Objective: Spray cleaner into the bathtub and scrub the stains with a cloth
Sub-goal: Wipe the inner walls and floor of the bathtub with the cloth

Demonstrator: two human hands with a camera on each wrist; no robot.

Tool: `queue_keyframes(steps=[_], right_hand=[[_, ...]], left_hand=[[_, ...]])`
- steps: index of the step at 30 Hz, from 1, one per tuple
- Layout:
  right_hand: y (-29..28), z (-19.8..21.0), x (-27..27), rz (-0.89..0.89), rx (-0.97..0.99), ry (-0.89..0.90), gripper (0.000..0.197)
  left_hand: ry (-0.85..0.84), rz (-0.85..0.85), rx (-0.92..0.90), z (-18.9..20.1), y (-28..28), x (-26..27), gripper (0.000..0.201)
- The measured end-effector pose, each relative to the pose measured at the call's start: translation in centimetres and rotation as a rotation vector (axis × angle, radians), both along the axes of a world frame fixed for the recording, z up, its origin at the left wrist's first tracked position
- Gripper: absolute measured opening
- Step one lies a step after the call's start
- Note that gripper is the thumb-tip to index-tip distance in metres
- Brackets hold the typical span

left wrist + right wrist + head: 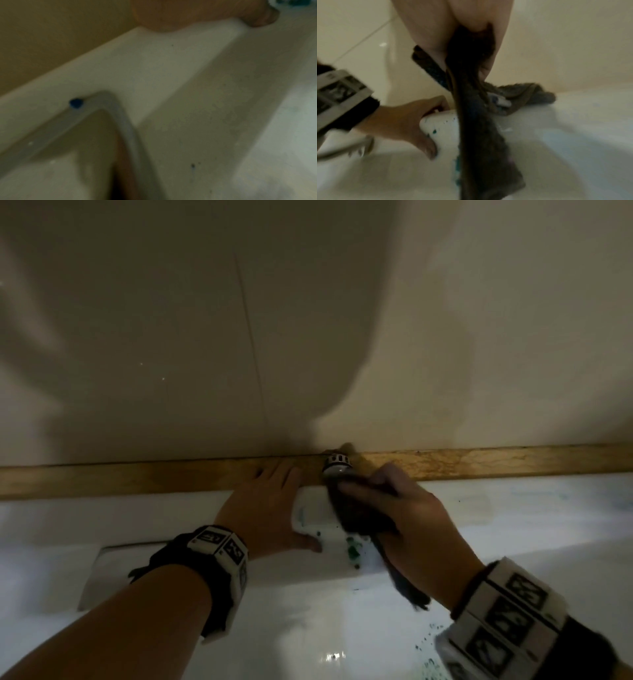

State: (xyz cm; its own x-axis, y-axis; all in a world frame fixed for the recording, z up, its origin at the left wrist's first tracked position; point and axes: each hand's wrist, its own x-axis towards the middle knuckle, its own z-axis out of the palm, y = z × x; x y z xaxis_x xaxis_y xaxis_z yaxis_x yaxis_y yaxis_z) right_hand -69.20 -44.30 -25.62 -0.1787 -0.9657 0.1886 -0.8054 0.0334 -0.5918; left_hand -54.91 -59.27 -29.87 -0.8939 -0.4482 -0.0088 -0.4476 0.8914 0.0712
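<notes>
The white bathtub runs below a tan stone ledge. Green stains speckle a raised white part of the rim. My right hand grips a dark cloth and presses it on that raised part. The cloth's loose end hangs down into the tub. My left hand lies on the rim beside the cloth, with straight fingers reaching onto the ledge and the thumb on the front of the raised part. In the right wrist view the left hand spans the speckled white edge.
A chrome drain plug stands on the ledge just beyond the cloth. More green specks dot the tub's inner wall at lower right. A grey grab bar curves along the tub's wall on the left. The beige tiled wall rises behind.
</notes>
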Motion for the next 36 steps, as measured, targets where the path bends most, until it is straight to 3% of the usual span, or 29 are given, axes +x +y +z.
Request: queue_keyframes(steps=[3, 5, 7, 10, 15, 17, 19, 22, 25, 27, 29, 31, 33, 36], right_hand=[[-2.1, -0.9, 1.8, -0.106, -0.024, 0.056, 0.039], [-3.0, -1.6, 3.4, 0.007, 0.073, 0.134, 0.047], [-3.1, -2.6, 3.9, 0.097, 0.049, 0.224, 0.055], [-2.8, -2.2, 2.6, 0.262, 0.040, 0.225, 0.044], [-0.2, -2.1, 1.4, 0.518, 0.108, 0.367, 0.041], [2.2, -2.5, 0.9, 0.376, 0.088, 0.373, 0.056], [4.4, -2.9, 0.6, 0.036, -0.020, 0.275, 0.061], [5.0, -3.4, 1.4, -0.506, -0.098, 0.058, 0.048], [3.4, -4.1, 2.9, -0.712, 0.004, -0.122, 0.042], [3.0, -5.0, 3.3, -0.667, -0.038, -0.088, 0.053], [3.2, -6.2, 3.8, -0.462, -0.053, 0.016, 0.066], [3.5, -6.9, 4.3, -0.227, 0.041, 0.122, 0.070], [3.3, -7.1, 4.3, -0.119, 0.175, 0.164, 0.077], [3.1, -5.8, 3.5, -0.130, 0.083, 0.075, 0.038]], left_hand=[[-0.001, 0.005, 0.013, 0.1, -0.1, 0.0, 0.087], [0.022, -0.006, -0.035, -0.1, 0.0, 0.0, 0.079], [0.078, -0.037, -0.033, -0.5, -0.2, 0.3, 0.068], [0.143, -0.056, -0.062, -0.8, -0.1, 0.4, 0.050], [0.174, -0.060, -0.084, -1.4, -0.5, 0.2, 0.070], [0.161, -0.044, -0.110, -1.3, -0.4, 0.2, 0.079], [0.190, -0.032, -0.114, -1.2, -0.2, 0.3, 0.077], [0.231, -0.045, -0.091, -0.9, 0.1, 0.6, 0.059], [0.272, -0.068, -0.049, -0.9, 0.1, 0.8, 0.048], [0.276, -0.086, -0.049, -0.9, 0.0, 0.8, 0.044], [0.258, -0.117, -0.045, -1.0, -0.1, 1.0, 0.048], [0.244, -0.152, -0.044, -1.1, -0.1, 1.1, 0.055], [0.218, -0.172, -0.040, -1.1, -0.1, 1.1, 0.063], [0.171, -0.175, -0.049, -1.0, -0.2, 1.1, 0.070]])
